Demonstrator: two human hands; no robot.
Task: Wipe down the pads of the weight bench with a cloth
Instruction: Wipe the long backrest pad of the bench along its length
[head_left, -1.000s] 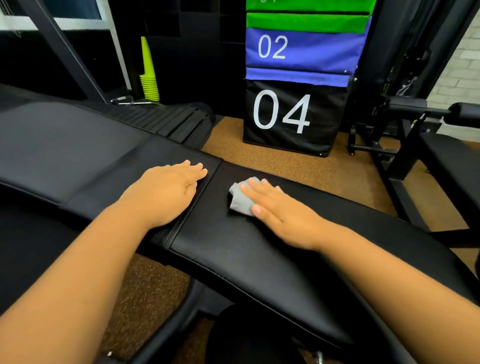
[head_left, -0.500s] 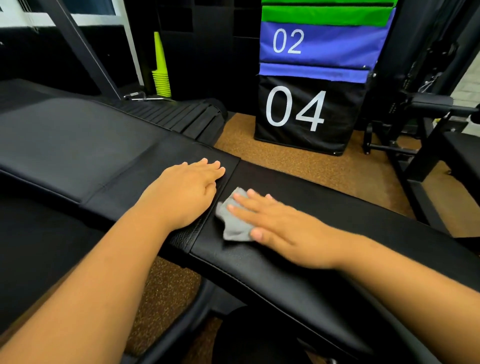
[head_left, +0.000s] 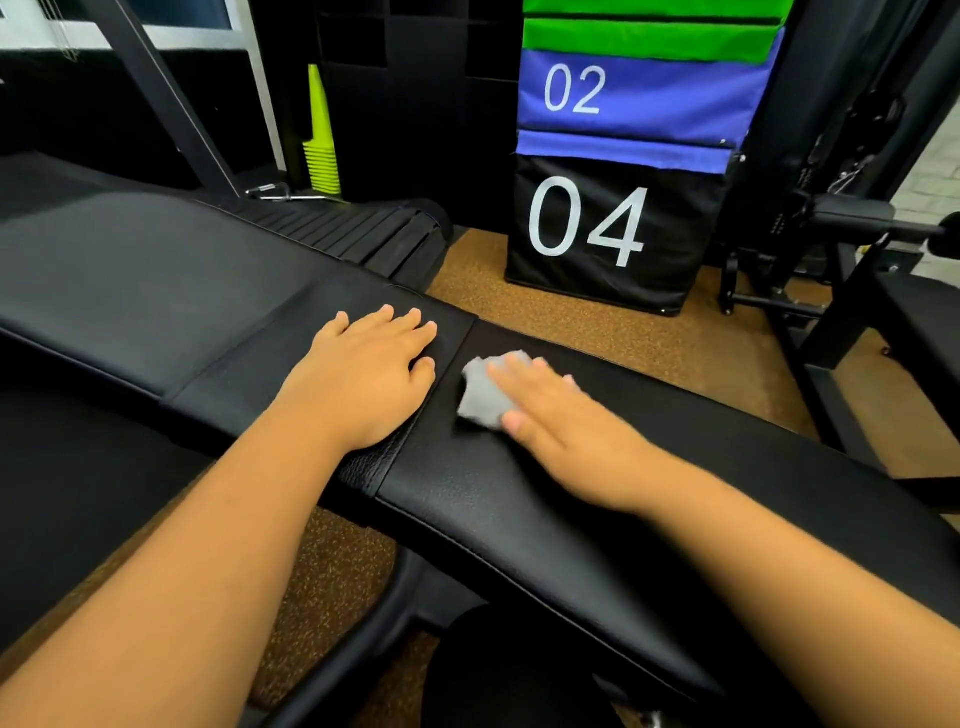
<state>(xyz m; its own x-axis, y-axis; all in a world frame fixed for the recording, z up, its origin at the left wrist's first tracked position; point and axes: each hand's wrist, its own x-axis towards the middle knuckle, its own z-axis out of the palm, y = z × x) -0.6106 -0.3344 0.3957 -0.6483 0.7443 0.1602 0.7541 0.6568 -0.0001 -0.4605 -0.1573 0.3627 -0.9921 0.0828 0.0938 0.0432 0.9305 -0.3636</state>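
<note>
A black weight bench runs across the view in two pads: a back pad (head_left: 156, 291) on the left and a seat pad (head_left: 519, 499) on the right, meeting at a seam in the middle. My left hand (head_left: 363, 384) lies flat, fingers spread, on the back pad's end just left of the seam. My right hand (head_left: 566, 415) presses a small grey cloth (head_left: 480, 392) flat onto the seat pad just right of the seam. The fingers cover the cloth's right part.
Stacked soft plyo boxes (head_left: 613, 228) marked 04 and 02 stand on the cork-coloured floor beyond the bench. Yellow-green cones (head_left: 319, 140) stand at the back left beside a black ridged mat (head_left: 358, 234). A black machine frame (head_left: 841, 291) stands at right.
My right hand slid the cloth across the seat pad near the seam, toward me and left, then back away a little. My left hand stayed flat on the back pad.
</note>
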